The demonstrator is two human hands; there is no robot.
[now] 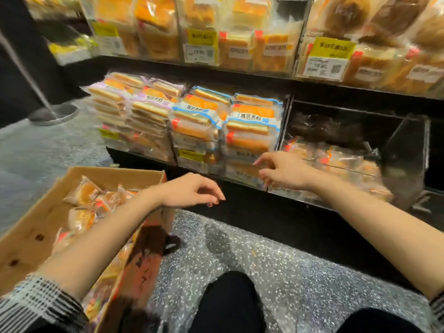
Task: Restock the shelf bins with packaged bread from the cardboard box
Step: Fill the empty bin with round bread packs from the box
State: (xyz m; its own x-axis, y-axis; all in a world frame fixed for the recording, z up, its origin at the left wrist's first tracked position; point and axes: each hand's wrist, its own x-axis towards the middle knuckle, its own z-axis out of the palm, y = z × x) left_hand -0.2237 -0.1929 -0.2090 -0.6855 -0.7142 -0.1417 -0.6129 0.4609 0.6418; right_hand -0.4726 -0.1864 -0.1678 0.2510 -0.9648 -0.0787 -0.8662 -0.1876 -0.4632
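Observation:
An open cardboard box point(28, 227) sits on the floor at the lower left, holding several clear-wrapped round bread packs point(83, 192). My left hand point(192, 189) hovers past the box's far right corner, fingers loosely curled and empty. In front of the low clear shelf bin point(406, 150) my right hand point(282, 171) holds nothing, its fingers spread. That bin holds a shallow layer of bread packs point(341, 159) like those in the box. To its left stand full bins of stacked sandwich bread point(249, 126).
An upper shelf carries bins of sliced bread with yellow price tags point(331, 48). The black shelf base point(264, 212) runs across in front of my knees point(230, 304). A speckled grey floor lies below. A metal stand base point(54, 114) sits at the left.

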